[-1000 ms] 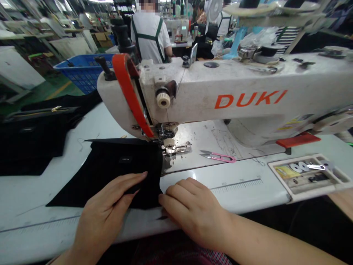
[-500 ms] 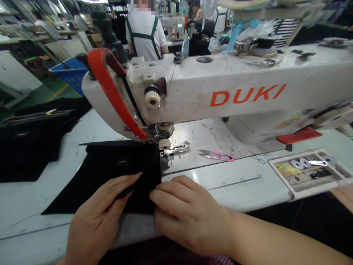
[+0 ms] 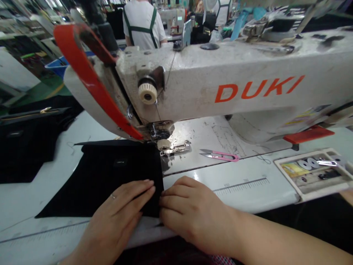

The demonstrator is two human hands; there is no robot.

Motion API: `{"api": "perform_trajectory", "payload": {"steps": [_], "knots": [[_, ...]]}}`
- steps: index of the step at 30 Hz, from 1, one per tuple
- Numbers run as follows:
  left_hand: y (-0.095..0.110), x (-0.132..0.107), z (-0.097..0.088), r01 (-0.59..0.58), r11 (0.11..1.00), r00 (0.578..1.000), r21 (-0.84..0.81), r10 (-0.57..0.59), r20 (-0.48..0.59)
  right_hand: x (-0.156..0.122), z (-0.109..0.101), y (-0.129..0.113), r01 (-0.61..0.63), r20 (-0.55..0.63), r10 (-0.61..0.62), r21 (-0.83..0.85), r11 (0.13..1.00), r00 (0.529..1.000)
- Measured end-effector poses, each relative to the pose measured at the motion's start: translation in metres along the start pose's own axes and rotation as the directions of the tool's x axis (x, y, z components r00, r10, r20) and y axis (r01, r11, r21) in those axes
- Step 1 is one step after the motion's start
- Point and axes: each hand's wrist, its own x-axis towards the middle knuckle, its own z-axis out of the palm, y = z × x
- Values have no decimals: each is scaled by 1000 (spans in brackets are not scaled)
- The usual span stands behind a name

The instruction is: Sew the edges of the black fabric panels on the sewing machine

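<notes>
A black fabric piece point(image 3: 99, 184) with a small label lies on the sewing machine table, its far right corner at the presser foot of the sewing machine point(image 3: 190, 84). My left hand point(image 3: 118, 217) rests on the fabric's near part, fingers stretched out and close together. Curled at the near right edge of the fabric, my right hand point(image 3: 193, 213) pinches it; the fingertips and thumb are partly hidden. Pink-handled thread snips point(image 3: 220, 156) lie to the right of the presser foot, apart from both hands.
A tray point(image 3: 292, 187) of small parts sits at the table's right. More black fabric pieces point(image 3: 24, 147) with a zipper lie at the left. Behind the machine are a blue basket point(image 3: 56, 66) and a person in a white shirt point(image 3: 142, 22).
My left hand has slid right and flattened onto the fabric, its fingers now near my right hand. My right hand has shifted slightly right along the edge. The camera view has moved a little closer.
</notes>
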Motion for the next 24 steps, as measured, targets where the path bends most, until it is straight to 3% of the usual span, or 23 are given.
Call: {"api": "perform_trajectory", "payload": {"steps": [5,12,24], "knots": [[-1,0,2,-88,994,995,61,85,55,-1,1,1,-16,-39,18,37,999,999],[6,-11,5,-75,997,996,-30,77,45,-10,2,-6,-61,-56,67,99,993,996],[2,-20,7,-84,984,985,-156,105,133,-22,8,-9,-74,-76,85,140,987,993]]}}
